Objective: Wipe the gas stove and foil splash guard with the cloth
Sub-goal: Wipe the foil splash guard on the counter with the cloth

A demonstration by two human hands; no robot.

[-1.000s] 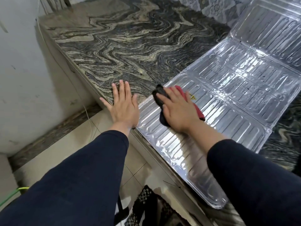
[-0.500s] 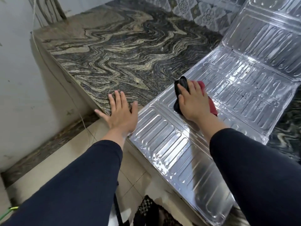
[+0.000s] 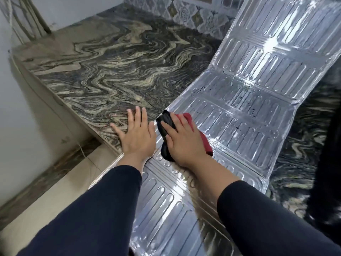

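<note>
R hand (image 3: pixel 184 143) presses flat on the red/black cloth (image 3: pixel 202 133), pinning it to the foil splash guard (image 3: pixel 249 100) (laid on the counter (image 3: pixel 103 71)). L hand (image 3: pixel 137 134) is released, palm down w/ fingers spread, at the guard's left edge.

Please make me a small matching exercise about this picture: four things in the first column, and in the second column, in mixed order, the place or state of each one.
Things:
1. left hand
2. right hand
3. cloth
4. foil splash guard

Places or states:
A. lies unfolded on the counter, far panel tilted up
B. flat, fingers spread, on the marbled countertop at the foil's edge
C. red and black, pinned under a palm
D. presses down on the cloth

Pairs: 1-B, 2-D, 3-C, 4-A
</note>
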